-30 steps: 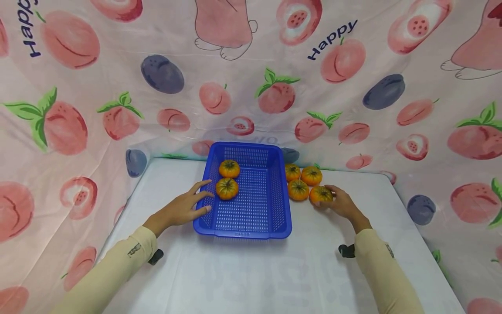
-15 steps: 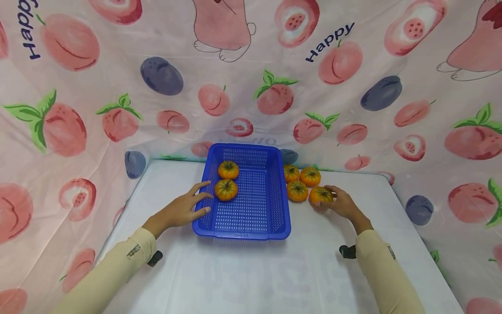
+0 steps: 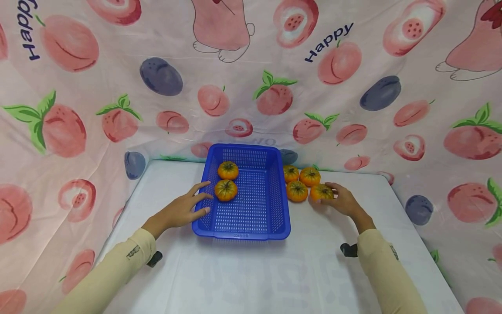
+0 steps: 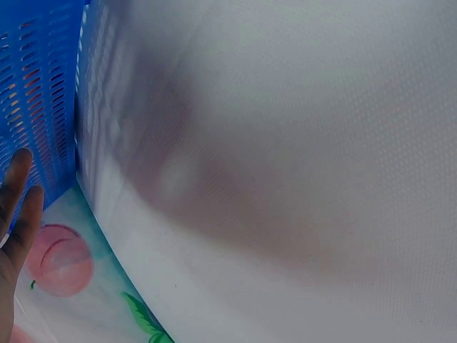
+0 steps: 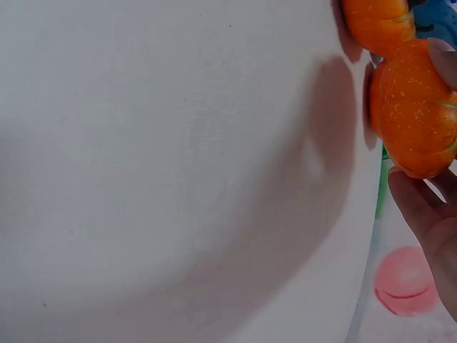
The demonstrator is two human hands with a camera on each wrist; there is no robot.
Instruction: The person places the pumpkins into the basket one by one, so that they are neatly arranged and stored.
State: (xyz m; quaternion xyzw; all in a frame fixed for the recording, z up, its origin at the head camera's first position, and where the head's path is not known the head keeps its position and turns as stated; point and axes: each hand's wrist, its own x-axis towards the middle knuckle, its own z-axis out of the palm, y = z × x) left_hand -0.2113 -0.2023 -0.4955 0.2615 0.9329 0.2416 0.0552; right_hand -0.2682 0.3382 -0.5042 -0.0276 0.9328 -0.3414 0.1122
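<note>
With thumb and fingers on opposite sides, my right hand holds a small orange pumpkin close over the white table. The right wrist view shows this pumpkin large, with a thumb on top of it and fingertips below. Beside it in the head view sit a near pumpkin and two farther pumpkins, one at the back and one partly behind the basket's edge. My left hand, fingers spread, rests at the left rim of a blue plastic basket. Two pumpkins lie inside along its left side.
The white table ends at the back against a pink fruit-printed cloth, which also rises at both sides. Black wrist mounts, left and right, stick out beneath the sleeves.
The right hand and its pumpkin have shifted slightly right, a little away from the neighbouring pumpkins. The left hand stays at the basket rim, and the head view has tilted very slightly.
</note>
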